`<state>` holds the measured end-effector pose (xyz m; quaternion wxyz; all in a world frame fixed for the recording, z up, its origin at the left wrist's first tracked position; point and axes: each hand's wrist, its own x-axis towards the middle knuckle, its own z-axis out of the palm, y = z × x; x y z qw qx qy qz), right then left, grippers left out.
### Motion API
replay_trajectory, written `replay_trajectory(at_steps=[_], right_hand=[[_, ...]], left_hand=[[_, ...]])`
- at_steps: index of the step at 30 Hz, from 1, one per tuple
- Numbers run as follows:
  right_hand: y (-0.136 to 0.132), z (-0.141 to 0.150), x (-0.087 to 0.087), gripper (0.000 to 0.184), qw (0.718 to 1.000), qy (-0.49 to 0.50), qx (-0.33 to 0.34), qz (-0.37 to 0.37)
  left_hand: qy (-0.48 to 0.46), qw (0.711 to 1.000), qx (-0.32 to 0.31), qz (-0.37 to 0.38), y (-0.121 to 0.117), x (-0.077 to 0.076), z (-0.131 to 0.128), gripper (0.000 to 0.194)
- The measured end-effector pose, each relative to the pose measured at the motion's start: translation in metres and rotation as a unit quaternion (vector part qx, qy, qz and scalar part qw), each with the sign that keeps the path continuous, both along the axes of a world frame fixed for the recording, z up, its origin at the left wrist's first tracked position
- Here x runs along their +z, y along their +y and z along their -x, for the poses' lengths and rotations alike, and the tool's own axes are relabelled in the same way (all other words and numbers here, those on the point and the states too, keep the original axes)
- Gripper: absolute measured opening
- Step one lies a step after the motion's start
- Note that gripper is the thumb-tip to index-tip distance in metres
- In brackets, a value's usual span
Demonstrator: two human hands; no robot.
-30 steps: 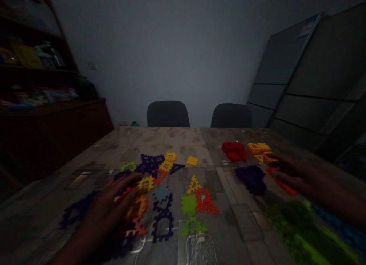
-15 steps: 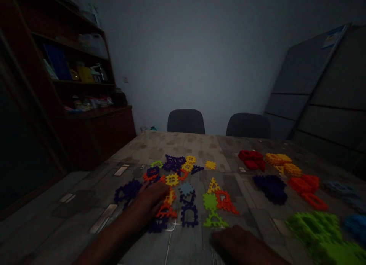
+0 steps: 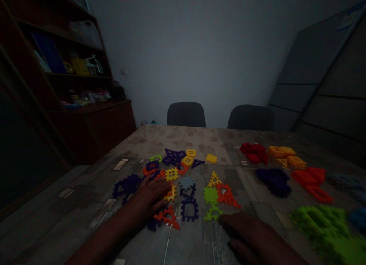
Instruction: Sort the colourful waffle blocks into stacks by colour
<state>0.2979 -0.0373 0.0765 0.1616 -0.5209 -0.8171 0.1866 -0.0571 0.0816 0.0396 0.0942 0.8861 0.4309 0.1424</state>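
My left hand (image 3: 153,194) lies over loose plastic notched building pieces, its fingers stretched out. Its fingertips reach a yellow-orange piece (image 3: 172,193), part of which they hide. Beside the hand are dark purple pieces (image 3: 127,185), a yellow window-shaped piece (image 3: 172,174) and an orange arched piece (image 3: 168,216). My right hand (image 3: 247,228) rests low at the right, thumb apart from the fingers. Its fingertips cover the right end of a green arched piece (image 3: 213,211). Above that are a green square piece (image 3: 211,194), orange pieces (image 3: 225,194) and a yellow triangle (image 3: 214,178).
Sorted piles stand at the right: red (image 3: 254,152), yellow (image 3: 287,156), dark purple (image 3: 273,181), orange (image 3: 311,181), green (image 3: 323,228). Two chairs (image 3: 186,114) stand behind the table (image 3: 160,137). A shelf cabinet (image 3: 94,124) is at the left.
My right hand has moved forward to the green arched piece. The orange arched piece by my left hand has shifted towards me and turned. The view has tilted slightly down.
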Motion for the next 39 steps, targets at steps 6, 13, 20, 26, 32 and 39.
replay_trajectory(at_steps=[6,13,20,26,32,39], right_hand=[[0.011,-0.001,0.002,0.038,0.998,-0.005,-0.024,0.05],[0.007,-0.01,-0.01,0.046,0.999,-0.024,-0.017,0.044],[0.009,-0.003,-0.005,0.046,0.998,-0.049,-0.012,0.022],[0.011,-0.002,-0.009,0.046,0.999,-0.03,-0.011,-0.018],[0.014,-0.01,-0.023,0.046,0.999,-0.043,-0.004,-0.001],[0.017,-0.007,-0.015,0.041,0.999,-0.021,-0.014,0.044]], left_hand=[[-0.017,0.999,-0.024,-0.036,-0.007,0.017,-0.011,0.025],[-0.121,0.987,0.085,-0.056,-0.011,0.034,-0.014,0.051],[-0.259,0.94,0.041,0.216,-0.06,0.037,-0.059,0.035],[-0.089,0.991,-0.032,0.093,-0.078,0.011,-0.077,0.025],[-0.116,0.992,-0.001,0.052,-0.059,0.033,-0.055,0.03],[-0.099,0.988,0.103,0.048,-0.006,0.039,-0.018,0.037]])
